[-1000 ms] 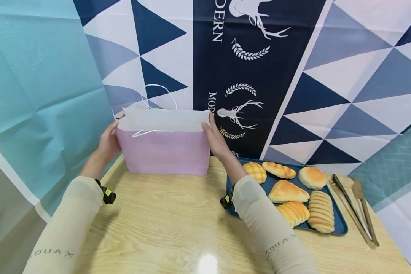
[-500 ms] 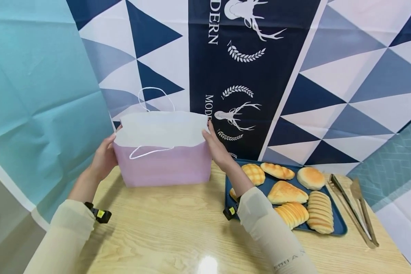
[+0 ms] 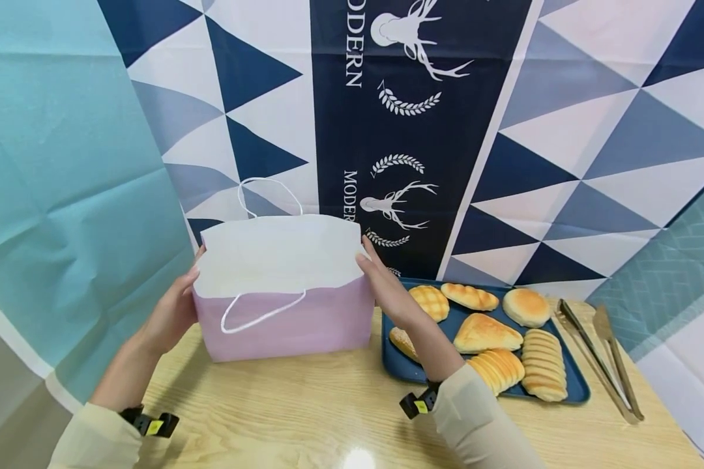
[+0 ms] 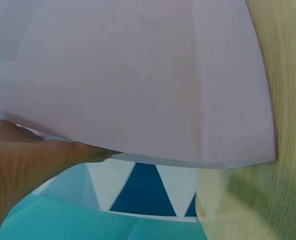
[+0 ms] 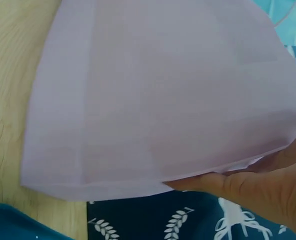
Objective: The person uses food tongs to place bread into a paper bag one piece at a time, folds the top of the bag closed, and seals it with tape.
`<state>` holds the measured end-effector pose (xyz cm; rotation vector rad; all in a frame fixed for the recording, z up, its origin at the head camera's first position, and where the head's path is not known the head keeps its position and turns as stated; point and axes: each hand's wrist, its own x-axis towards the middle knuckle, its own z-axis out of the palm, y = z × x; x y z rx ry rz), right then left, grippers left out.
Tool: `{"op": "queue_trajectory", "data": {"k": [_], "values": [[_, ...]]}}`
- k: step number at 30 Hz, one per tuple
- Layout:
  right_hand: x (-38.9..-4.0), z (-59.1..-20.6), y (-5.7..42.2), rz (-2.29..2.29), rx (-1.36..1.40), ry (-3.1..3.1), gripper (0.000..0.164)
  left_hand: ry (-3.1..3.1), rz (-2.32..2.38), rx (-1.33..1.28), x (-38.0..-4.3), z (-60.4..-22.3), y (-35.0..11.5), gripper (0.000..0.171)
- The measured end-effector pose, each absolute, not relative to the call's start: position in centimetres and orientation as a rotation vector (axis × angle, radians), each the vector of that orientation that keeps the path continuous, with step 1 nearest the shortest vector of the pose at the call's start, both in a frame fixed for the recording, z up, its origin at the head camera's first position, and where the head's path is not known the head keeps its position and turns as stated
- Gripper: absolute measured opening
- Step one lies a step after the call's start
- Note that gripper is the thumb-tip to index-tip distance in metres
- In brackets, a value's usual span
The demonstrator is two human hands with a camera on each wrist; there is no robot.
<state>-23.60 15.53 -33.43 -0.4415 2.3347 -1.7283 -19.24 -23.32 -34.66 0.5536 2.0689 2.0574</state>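
Observation:
A pink paper bag [image 3: 293,326] with white cord handles stands on the wooden table, its white-lined mouth wide and tipped toward the head camera. My left hand [image 3: 173,312] grips its left end, thumb near the top edge and the other fingers mostly hidden behind the side. At the opposite end my right hand [image 3: 387,286] holds the bag the same way, thumb in front near the rim. Both wrist views are largely filled by the bag's pink front panel [image 4: 127,80], with the left thumb and the right hand's fingers [image 5: 203,184] along its edge.
To the right, a blue tray [image 3: 401,371] bears several breads, among them a triangular pastry [image 3: 487,333] and a round bun [image 3: 526,307]. Metal tongs [image 3: 598,361] lie beyond it by the table's right edge. Patterned cloth [image 3: 258,85] hangs close behind the bag.
The bag has come nearer along the table with both hands on it, and its mouth has tilted forward, showing more of the white inside. The head view has shifted slightly.

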Motion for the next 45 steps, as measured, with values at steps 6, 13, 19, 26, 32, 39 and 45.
{"op": "queue_trajectory", "data": {"k": [6, 13, 19, 26, 32, 39, 45], "values": [[-21.0, -33.1, 16.6, -1.681, -0.444, 2.303, 0.075, 2.080, 2.010, 0.576, -16.9, -34.5, -22.9, 0.065], [-18.5, -33.2, 17.6, -1.700, -0.468, 2.250, 0.076, 2.097, 2.030, 0.576, -14.5, -35.2, -22.6, 0.061], [-16.4, -33.3, 18.2, -1.776, -0.498, 2.101, 0.073, 2.106, 2.007, 0.614, -12.3, -36.4, -23.1, 0.058], [-14.2, -32.9, 19.0, -1.740, -0.474, 2.114, 0.069, 2.074, 2.035, 0.534, -10.5, -37.1, -23.7, 0.060], [-13.6, -32.6, 19.8, -1.727, -0.537, 2.128, 0.064, 2.085, 2.040, 0.507, -10.2, -36.7, -23.4, 0.060], [-13.5, -32.3, 20.2, -1.737, -0.586, 2.130, 0.063, 2.137, 2.061, 0.421, -10.6, -36.5, -23.3, 0.061], [-13.6, -32.3, 20.5, -1.729, -0.571, 2.156, 0.063, 2.127, 2.097, 0.457, -10.7, -36.5, -23.4, 0.061]]}}
